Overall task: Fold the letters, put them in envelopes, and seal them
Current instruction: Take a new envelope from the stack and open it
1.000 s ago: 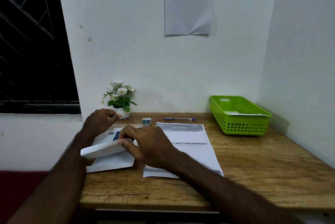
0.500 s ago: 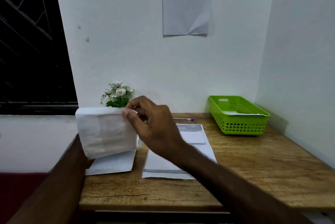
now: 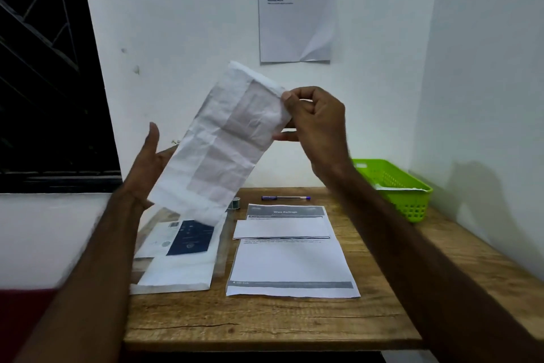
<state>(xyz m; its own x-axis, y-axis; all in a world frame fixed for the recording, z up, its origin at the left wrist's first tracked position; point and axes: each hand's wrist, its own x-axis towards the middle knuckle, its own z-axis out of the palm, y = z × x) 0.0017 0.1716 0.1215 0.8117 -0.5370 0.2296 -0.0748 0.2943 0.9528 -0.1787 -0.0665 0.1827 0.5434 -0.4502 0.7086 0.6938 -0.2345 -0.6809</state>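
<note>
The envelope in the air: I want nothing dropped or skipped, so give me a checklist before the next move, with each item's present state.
1. Right hand pinches the envelope at its upper edge: ok.
2. Left hand open behind the envelope, no grip: not ok.
3. Letter inside, seen through the paper: ok.
4. Flap sealed: cannot tell.
5. Tape on the table, free to take: ok.
6. Next letter folded: not ok, it lies flat.

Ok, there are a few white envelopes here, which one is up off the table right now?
The crumpled envelope in the air: the right hand pinches its upper edge and the left hand is behind it. The other envelopes lie flat at the table's left.
</note>
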